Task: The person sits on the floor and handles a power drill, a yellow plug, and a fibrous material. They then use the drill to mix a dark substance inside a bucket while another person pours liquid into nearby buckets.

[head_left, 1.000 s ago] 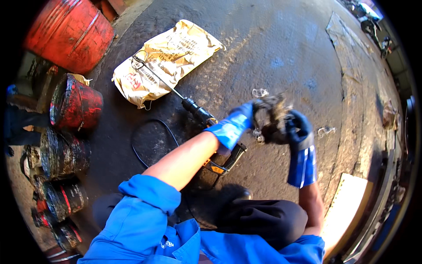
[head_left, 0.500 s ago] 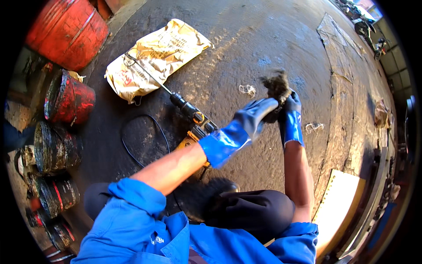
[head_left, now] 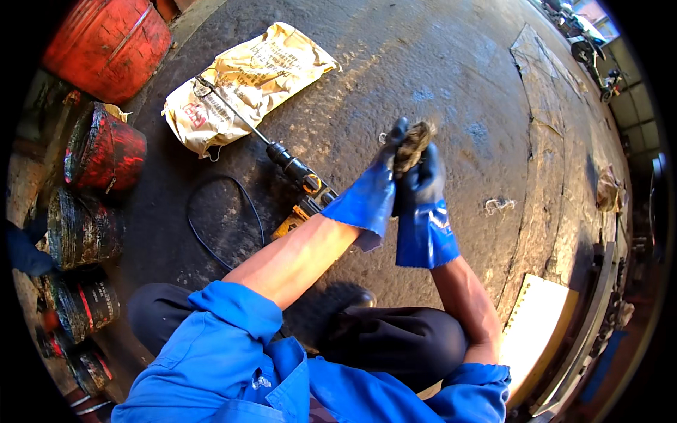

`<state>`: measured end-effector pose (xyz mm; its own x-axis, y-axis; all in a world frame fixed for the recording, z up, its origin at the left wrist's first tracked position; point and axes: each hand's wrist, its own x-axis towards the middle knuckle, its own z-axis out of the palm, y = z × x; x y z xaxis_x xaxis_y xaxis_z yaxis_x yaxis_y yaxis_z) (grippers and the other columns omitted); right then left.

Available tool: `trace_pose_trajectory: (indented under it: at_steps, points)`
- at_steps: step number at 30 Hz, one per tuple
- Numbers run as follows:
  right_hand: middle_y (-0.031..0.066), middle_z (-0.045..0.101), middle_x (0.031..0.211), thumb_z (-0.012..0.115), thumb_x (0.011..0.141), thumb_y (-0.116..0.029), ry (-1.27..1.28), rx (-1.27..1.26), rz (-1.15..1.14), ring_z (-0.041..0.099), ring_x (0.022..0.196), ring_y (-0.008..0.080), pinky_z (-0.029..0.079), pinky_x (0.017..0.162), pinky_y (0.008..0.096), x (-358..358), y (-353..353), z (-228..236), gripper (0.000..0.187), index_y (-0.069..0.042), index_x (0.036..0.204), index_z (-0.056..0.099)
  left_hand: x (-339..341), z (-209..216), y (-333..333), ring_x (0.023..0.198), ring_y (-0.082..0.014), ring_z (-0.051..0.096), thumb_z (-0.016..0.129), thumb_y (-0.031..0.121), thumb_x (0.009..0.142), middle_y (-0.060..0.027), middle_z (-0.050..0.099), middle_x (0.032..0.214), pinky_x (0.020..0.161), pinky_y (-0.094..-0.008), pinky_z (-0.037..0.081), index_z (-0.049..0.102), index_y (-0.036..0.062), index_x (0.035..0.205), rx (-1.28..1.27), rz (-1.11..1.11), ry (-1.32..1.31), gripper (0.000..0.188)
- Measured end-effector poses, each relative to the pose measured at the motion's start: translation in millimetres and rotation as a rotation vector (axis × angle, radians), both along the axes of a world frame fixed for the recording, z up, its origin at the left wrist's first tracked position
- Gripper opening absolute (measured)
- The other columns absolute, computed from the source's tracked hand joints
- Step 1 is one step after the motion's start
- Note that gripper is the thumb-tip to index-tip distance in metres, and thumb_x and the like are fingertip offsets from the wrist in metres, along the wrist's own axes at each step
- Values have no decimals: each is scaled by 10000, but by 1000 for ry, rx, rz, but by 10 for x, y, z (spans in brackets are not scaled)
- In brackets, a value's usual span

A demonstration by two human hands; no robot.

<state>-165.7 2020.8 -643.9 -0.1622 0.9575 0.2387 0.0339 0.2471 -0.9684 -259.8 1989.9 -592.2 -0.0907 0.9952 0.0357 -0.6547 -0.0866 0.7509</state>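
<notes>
A fuzzy brown-grey wad of dirty rag (head_left: 416, 146) is pressed between my two blue rubber gloves, in front of me above the floor. My left hand (head_left: 386, 166) lies along the wad's left side, its fingers pointing away from me. From the right, my right hand (head_left: 427, 178) closes around the near part of the wad. Left of my hands, a power drill with a long mixing rod (head_left: 289, 163) rests on the floor, partly hidden by my left forearm. The rod's ring-shaped tip lies over a crumpled tan paper sack (head_left: 264, 77).
Grimy buckets (head_left: 116, 151) and a big red drum (head_left: 106, 49) line the left side. A black cord (head_left: 233, 185) loops near the drill. Whitish scraps of thread (head_left: 499, 206) lie on the stained floor (head_left: 465, 84). A pale yellow board (head_left: 539, 331) is at lower right.
Both hands have moved left and come together around the rag wad, which was held farther right. My left hand has turned upward. The view has shifted slightly.
</notes>
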Motion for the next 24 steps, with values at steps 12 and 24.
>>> trace_pose_trajectory:
  at_steps: [12,24]
  points:
    - [165,530,1423,626,873,-400,-1256,521,-12,443,1355,389,331,1152,460,129,20,139,562,-83,1334,566,124,-644,256,994,-220,651,530,368,1012,-106,674,1147,918,-319,517,634,39,1199,-472,19,-421,392]
    - [274,556,1337,475,982,-445,-1369,1051,32,492,1251,465,375,1074,513,-389,-200,460,541,-30,1319,558,-482,-623,258,751,-201,666,697,268,939,-54,710,857,668,-368,529,677,53,1019,-533,240,-44,230]
